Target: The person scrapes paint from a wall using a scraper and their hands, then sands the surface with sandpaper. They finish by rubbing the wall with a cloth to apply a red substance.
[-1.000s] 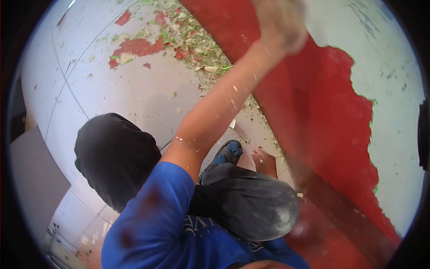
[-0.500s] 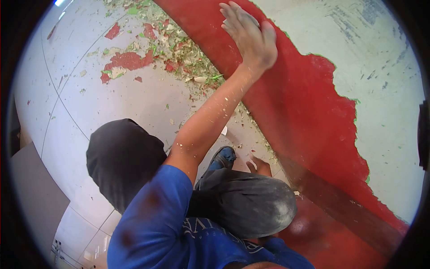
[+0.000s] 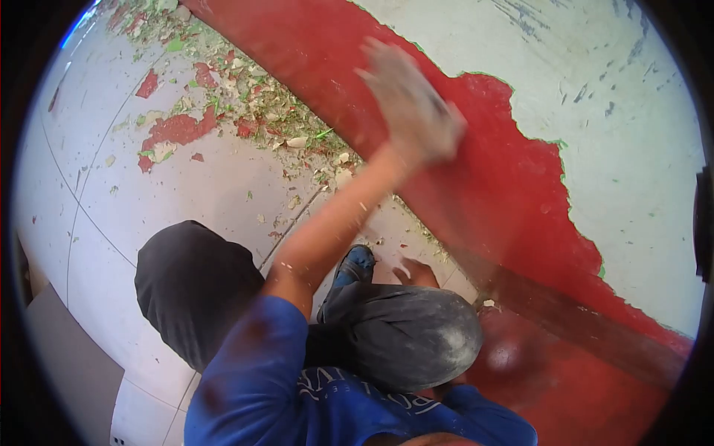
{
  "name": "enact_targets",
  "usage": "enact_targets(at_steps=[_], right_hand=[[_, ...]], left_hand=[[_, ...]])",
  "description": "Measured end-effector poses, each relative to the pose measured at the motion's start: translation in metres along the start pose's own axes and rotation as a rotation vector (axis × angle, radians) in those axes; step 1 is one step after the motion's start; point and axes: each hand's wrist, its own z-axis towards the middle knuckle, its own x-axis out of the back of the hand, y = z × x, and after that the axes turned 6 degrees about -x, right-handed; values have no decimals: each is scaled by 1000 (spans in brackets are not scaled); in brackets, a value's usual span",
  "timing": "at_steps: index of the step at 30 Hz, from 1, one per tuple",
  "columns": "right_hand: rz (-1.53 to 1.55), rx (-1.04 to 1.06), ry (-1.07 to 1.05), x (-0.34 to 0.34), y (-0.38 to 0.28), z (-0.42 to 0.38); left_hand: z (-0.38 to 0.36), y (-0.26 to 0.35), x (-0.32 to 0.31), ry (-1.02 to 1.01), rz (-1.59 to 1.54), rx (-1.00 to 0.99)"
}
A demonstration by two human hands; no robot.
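My left hand (image 3: 416, 111) is stretched over the red band (image 3: 491, 178) of the painted surface, blurred by motion. A greyish thing (image 3: 433, 97) shows between its thumb and fingers, too smeared to name. Beyond my right knee (image 3: 409, 338), my right hand (image 3: 420, 273) is low by the floor, partly hidden, with its fingers apart and nothing visible in them. A ragged edge with thin green traces separates the red band from the pale area (image 3: 632, 171).
Red, green and cream paint flakes (image 3: 260, 111) litter the tiled floor (image 3: 216, 178) along the red band's base. My shoe (image 3: 355, 264) stands between my knees. A grey panel (image 3: 67, 364) is at the lower left, and a red surface (image 3: 550, 386) at the lower right.
My left hand has moved down along the red band and is more blurred. The view has shifted, so the flakes and ragged edge appear further left. My right hand stays low beyond the knee.
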Motion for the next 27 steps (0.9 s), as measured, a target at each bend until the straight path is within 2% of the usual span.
enact_targets(at_steps=[2, 3, 4, 5, 6, 7, 9, 11, 12, 14, 16, 18, 19, 21, 23, 24, 26, 27], right_hand=[[147, 97, -223, 12, -22, -2], [328, -21, -162, -7, -20, -21], [319, -21, -163, -9, -17, -16], [173, 104, -180, -9, -12, -10], [27, 218, -193, -8, -7, -8], [25, 195, -186, -7, 1, -9], [43, 19, -207, -10, 12, -12], [83, 10, -176, -9, 21, -19], [95, 25, -166, -9, 24, -22], [82, 42, -155, -9, 26, -20], [41, 54, -178, -11, 28, -18], [10, 70, -200, -13, 30, -15], [-3, 70, -209, -14, 31, -14], [-23, 36, -218, -14, 33, -10], [-15, -26, -211, -11, 40, -12], [-8, -15, -152, -7, 44, -11], [22, -35, -67, -8, 47, -24], [43, -72, -108, -7, 43, -29]], left_hand=[[-9, 75, 31, -1161, -36, -9], [-48, 72, -1, -617, -25, -432], [-64, 69, -14, -43, -10, -812], [-76, 58, -30, -37, -15, -805], [-57, 49, -26, -29, 68, -721], [-35, 43, -20, -26, 143, -635], [19, 33, -5, -76, 201, -109], [65, 19, 12, 94, 12, 51], [56, 28, 5, 85, 2, 42], [21, 51, -20, 181, -51, -91], [-42, 94, -26, -93, 126, -527], [-75, 88, -49, 104, 24, -1025], [-69, 82, -46, 108, 34, -1028], [-47, 70, -33, 34, -19, -832], [-3, 51, -4, -197, -45, -399], [33, 43, 10, -172, 141, -277], [90, 41, -12, 509, 212, -47], [82, 46, -15, 497, 183, -56]])
